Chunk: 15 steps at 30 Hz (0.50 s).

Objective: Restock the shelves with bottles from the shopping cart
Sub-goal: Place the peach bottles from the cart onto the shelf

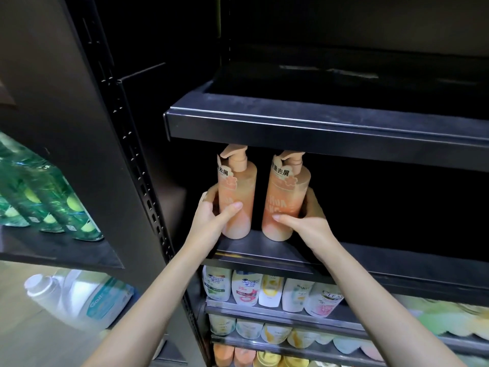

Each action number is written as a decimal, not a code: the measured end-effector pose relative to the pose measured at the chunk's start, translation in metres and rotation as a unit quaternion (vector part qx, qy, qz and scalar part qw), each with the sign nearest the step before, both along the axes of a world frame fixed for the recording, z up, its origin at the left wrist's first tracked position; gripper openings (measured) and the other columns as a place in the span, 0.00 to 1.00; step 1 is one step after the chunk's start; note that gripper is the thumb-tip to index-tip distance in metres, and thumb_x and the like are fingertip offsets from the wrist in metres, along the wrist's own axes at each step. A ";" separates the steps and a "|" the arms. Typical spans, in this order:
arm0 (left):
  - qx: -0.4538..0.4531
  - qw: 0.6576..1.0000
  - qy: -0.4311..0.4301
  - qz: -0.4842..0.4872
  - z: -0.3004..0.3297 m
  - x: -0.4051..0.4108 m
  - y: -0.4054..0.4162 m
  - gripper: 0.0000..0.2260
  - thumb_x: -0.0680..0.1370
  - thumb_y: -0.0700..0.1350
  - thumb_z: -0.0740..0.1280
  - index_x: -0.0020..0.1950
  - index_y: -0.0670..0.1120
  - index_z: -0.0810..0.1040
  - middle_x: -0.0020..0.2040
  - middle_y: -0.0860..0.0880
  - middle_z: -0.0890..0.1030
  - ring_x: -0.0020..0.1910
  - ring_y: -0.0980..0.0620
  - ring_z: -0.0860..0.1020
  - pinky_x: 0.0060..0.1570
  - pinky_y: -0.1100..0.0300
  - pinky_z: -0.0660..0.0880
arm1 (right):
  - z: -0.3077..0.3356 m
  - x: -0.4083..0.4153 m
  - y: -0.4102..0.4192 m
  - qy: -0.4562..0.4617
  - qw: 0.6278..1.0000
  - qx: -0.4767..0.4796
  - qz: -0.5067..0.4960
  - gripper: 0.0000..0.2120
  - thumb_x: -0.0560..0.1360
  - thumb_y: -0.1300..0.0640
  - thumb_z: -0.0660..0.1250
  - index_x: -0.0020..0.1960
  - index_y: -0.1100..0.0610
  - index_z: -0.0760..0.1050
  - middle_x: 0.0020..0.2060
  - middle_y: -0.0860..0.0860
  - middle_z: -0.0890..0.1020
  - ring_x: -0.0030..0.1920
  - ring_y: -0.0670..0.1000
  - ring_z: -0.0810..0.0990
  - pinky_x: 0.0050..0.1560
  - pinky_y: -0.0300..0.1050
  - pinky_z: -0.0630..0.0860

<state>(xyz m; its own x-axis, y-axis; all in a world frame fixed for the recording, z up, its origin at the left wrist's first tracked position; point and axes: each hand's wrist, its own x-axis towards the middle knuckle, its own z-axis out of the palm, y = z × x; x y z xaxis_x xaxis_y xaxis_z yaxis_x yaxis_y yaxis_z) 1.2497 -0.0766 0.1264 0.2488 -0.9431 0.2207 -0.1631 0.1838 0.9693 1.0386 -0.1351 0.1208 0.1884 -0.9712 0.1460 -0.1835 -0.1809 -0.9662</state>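
Observation:
Two peach-orange pump bottles stand upright side by side at the left end of a black shelf (370, 258). My left hand (211, 218) grips the left bottle (236, 186) low on its body, thumb across the front. Around the lower part of the right bottle (287, 192) my right hand (304, 223) is wrapped, thumb in front and fingers behind. Both pump heads reach up just under the shelf above (317, 131). The shopping cart is out of view.
The upper shelf and the dark stretch to the right of the two bottles hold nothing visible. Lower shelves carry rows of shampoo bottles (270, 292). Green bottles (45, 202) and a white jug (79, 298) sit on the neighbouring unit at the left, past a slotted upright (137, 160).

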 end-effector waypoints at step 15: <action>0.002 0.998 0.011 0.069 0.000 -0.020 -0.007 0.39 0.56 0.60 0.74 0.60 0.50 0.63 0.55 0.54 0.75 0.53 0.57 0.78 0.52 0.62 0.75 | -0.002 0.000 0.007 0.041 0.999 -0.014 -0.001 0.35 0.62 0.49 0.81 0.64 0.42 0.66 0.53 0.37 0.79 0.51 0.33 0.79 0.47 0.30 0.76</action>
